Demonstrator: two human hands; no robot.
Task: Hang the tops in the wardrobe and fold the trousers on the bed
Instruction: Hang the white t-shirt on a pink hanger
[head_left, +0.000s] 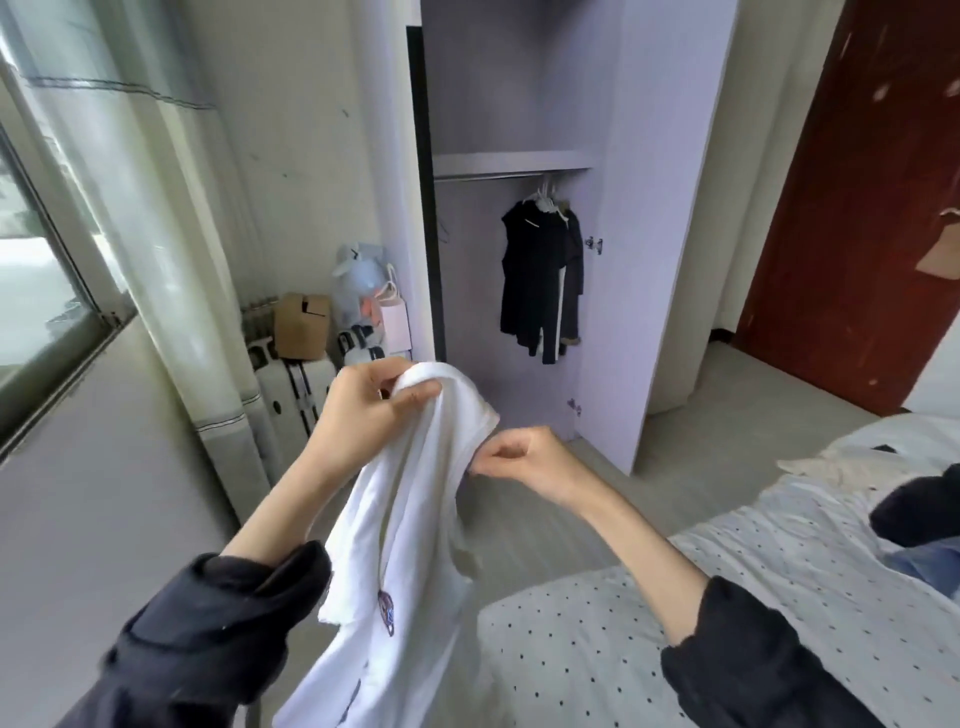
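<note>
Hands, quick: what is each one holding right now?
Left hand: grips the top of the white top.
Right hand: pinches the same white top's edge.

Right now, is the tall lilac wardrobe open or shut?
Open. The lilac wardrobe's door is swung aside, showing its rail and dark clothes hanging inside.

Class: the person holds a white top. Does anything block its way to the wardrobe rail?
Nothing visible does. The wardrobe stands open, and the floor between the white top and the rail is bare. Dark clothes hang on the rail's right part; its left part is free.
</note>
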